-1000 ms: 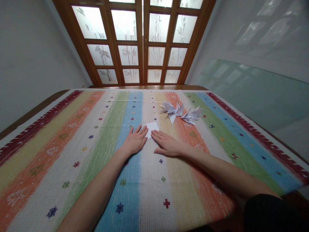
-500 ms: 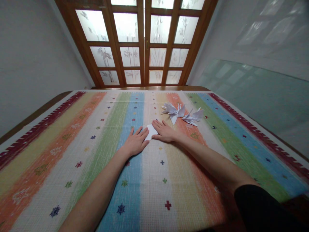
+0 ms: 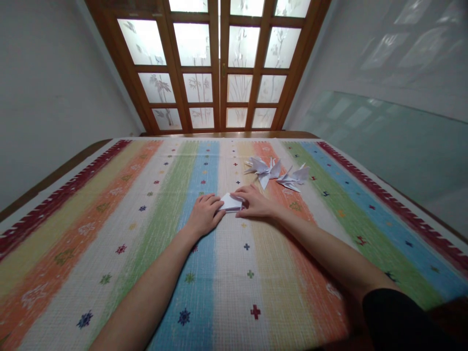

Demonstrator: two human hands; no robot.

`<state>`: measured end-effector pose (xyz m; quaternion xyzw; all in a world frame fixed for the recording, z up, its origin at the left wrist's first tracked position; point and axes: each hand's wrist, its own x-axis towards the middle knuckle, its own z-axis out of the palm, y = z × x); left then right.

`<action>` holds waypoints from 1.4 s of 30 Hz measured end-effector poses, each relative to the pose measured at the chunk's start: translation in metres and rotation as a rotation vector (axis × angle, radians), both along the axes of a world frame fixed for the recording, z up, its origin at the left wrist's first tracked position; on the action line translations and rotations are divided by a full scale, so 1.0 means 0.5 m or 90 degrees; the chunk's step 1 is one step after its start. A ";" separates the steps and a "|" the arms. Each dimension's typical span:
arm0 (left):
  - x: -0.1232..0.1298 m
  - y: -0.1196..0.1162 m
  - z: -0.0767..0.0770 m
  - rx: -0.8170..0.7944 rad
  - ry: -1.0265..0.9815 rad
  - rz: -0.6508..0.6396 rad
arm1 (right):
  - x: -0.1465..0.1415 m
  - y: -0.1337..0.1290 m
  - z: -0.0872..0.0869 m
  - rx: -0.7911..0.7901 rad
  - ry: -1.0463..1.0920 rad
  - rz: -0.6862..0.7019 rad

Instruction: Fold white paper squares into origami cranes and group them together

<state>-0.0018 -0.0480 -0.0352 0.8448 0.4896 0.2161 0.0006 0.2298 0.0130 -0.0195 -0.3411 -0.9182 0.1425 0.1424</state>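
Paper (image 3: 231,202), folded and white, lies mid-bench between your two hands, on the seam where the blue stripe meets the pale one.

From your head view, the bench (image 3: 66,168) is wooden and dark at its rim, and nearly all of it is covered by a woven cloth (image 3: 120,229) in long stripes of maroon, yellow, orange, white, green and blue, dotted with small crosses and stars. The weave shows as a fine grid. Beyond the far edge stands a wooden door (image 3: 219,63) with frosted panes etched with plant stems; plain grey walls close in on both sides, and the right one carries the panes' reflections.

Two cranes (image 3: 276,173) of the same white paper sit just past your right hand, sharp-winged, touching each other, on the orange stripe.

Your left hand (image 3: 203,217) lies knuckles up with its fingers curled down onto the paper's left edge. Your right hand (image 3: 256,204) lies flatter, fingers reaching left across the paper's near right side and pressing on it. Neither grip is closed around the paper; both rest on it. A dark sleeve (image 3: 402,319) shows at your right upper arm.
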 end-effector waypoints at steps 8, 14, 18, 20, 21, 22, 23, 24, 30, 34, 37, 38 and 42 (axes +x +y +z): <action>-0.006 0.009 0.002 0.011 -0.077 -0.001 | -0.002 -0.032 -0.009 0.075 0.084 -0.007; -0.008 0.006 0.008 0.004 -0.079 0.018 | -0.016 -0.035 -0.015 0.110 0.059 -0.018; -0.010 0.006 0.009 -0.032 -0.078 -0.024 | -0.013 -0.048 -0.013 0.146 0.058 0.050; -0.011 0.007 0.007 -0.032 -0.079 -0.039 | -0.011 -0.053 -0.014 0.155 0.055 0.093; -0.011 0.008 0.006 -0.027 -0.080 -0.045 | -0.011 -0.055 -0.016 0.157 0.050 0.112; -0.011 0.008 0.005 -0.021 -0.080 -0.052 | -0.011 -0.057 -0.017 0.158 0.047 0.126; -0.011 0.008 0.004 -0.015 -0.082 -0.057 | -0.011 -0.059 -0.019 0.157 0.045 0.137; -0.011 0.008 0.003 -0.010 -0.084 -0.063 | -0.013 -0.062 -0.020 0.155 0.046 0.143; -0.013 0.007 -0.002 0.028 -0.059 -0.064 | -0.021 -0.082 -0.016 0.078 0.097 0.088; -0.013 0.007 -0.004 0.037 -0.020 -0.053 | -0.022 -0.063 -0.014 0.015 0.215 -0.111; -0.010 0.007 -0.003 0.040 -0.014 -0.035 | -0.023 -0.041 -0.014 -0.084 0.249 -0.207; -0.009 0.006 -0.003 0.041 -0.011 -0.030 | -0.025 -0.036 -0.015 -0.114 0.251 -0.223; -0.007 0.005 -0.001 0.042 0.012 -0.010 | -0.034 -0.033 -0.014 -0.129 0.272 -0.255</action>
